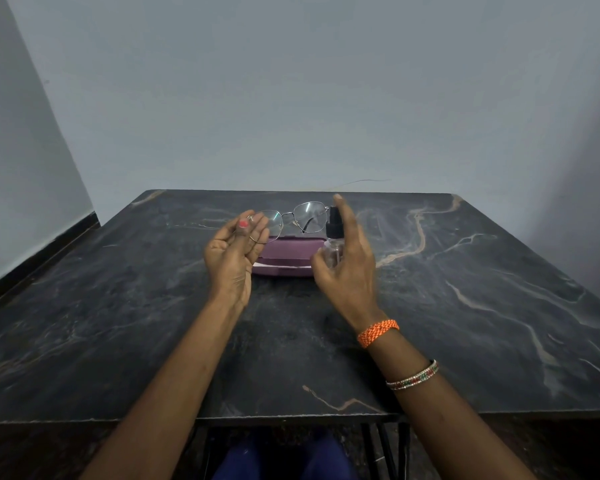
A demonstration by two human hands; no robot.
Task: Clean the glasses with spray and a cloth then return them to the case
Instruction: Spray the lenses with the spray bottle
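My left hand [234,252] holds thin wire-framed glasses [302,218] by their left lens rim, raised above the table with the lenses facing me. My right hand [349,261] grips a small clear spray bottle [333,249] with a black pump top, its index finger raised above the nozzle, which sits just right of the glasses' right lens. A purple glasses case [284,259] lies on the dark marble table [465,306] behind and between both hands. No cloth is visible.
The table's far edge meets a plain grey wall. Its near edge runs across the bottom of the view, with dark metal legs and blue fabric below it. An orange band and bangles circle the right wrist.
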